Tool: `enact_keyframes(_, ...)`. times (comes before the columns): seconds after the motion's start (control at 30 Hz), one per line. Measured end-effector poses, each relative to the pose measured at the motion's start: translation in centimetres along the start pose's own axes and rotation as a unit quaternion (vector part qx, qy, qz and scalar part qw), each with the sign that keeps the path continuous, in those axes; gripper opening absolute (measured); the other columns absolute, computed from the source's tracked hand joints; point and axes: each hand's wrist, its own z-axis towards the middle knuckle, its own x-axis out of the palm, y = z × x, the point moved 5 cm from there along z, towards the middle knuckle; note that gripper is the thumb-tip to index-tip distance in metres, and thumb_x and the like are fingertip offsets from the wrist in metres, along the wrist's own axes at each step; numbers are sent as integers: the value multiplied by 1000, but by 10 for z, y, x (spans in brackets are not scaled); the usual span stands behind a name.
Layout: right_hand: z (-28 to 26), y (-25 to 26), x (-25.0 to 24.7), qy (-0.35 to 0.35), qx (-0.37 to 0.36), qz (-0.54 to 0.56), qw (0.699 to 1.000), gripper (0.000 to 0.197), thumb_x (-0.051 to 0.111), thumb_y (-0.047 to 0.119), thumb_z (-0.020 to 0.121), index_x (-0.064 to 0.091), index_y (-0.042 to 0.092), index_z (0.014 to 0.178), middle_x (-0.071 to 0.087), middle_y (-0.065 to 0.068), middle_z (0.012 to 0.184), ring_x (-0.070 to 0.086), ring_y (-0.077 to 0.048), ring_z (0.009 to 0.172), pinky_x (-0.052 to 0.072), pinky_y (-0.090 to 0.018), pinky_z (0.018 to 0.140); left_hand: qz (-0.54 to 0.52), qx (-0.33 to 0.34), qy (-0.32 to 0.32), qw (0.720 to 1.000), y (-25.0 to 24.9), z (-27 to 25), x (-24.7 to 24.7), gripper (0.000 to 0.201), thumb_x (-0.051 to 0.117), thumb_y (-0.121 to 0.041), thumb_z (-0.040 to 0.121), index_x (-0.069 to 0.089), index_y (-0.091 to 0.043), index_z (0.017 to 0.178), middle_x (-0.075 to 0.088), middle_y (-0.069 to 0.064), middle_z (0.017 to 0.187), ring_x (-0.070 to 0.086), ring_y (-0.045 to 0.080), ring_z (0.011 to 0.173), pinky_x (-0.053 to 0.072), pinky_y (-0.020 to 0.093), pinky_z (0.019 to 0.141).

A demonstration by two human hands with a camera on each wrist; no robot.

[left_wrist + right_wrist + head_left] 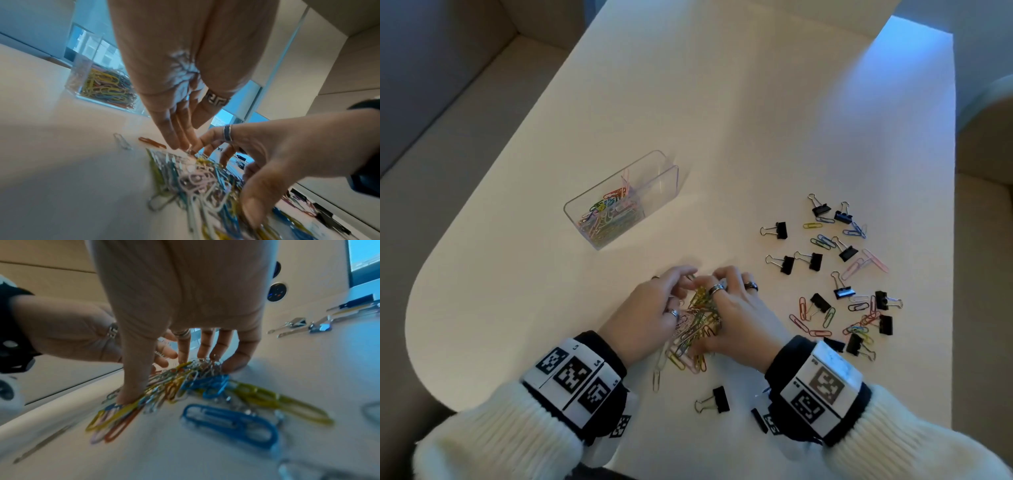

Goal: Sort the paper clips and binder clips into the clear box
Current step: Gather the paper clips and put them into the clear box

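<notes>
Near the front edge of a pale worktop, two hands meet over a heap of coloured paper clips. Left hand sits on the heap's left side, its fingers stretched down and forward so the tips touch the clips; the left wrist view shows those fingers straight and close together, holding nothing. Right hand covers the heap's right side with fingers spread and bent at the tips, pressing down on the clips; in the right wrist view its thumb and little finger rest on the outer clips while the middle fingers touch the top of the heap. Neither hand pinches a clip that can be made out. Both hands wear rings, and both wrists carry bands with black-and-white markers over white knitted sleeves.

Clear box stands beyond and to the left of the hands, well apart from them. Its nearer compartment holds many coloured paper clips; the farther compartment looks bare.

Black binder clips lie scattered with loose paper clips to the right of the hands. One more binder clip lies near the front edge, between the wrists.
</notes>
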Motion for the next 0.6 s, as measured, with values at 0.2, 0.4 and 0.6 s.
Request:
enact_keyframes(0.2, 8, 5, 4, -18, 9, 38, 999, 54, 70, 43, 73, 47, 28, 119, 34, 3, 122, 33, -19, 114, 41, -34, 95, -22, 48, -148, 988, -10, -12, -46, 44, 50, 5, 86, 52, -29, 113, 58, -13, 102, 54, -4, 98, 43, 2, 81)
enact_keyframes(0.4, 18, 6, -2, -35, 12, 64, 997, 24, 63, 33, 83, 59, 22, 104, 49, 4, 113, 47, -17, 106, 47, -31, 84, 90, 82, -309, 943, -18, -15, -102, 35, 52, 3, 84, 57, -23, 107, 52, -8, 104, 49, 10, 92, 38, 6, 71)
enact_keyframes(0.6, 29, 6, -5, -24, -4, 88, 996, 23, 62, 23, 85, 63, 12, 105, 56, 0, 108, 55, -13, 92, 44, -22, 84, 165, -43, -270, 948, -2, 12, -124, 62, 70, -24, 77, 41, -20, 131, 40, 6, 134, 26, 23, 123, 28, 39, 102)
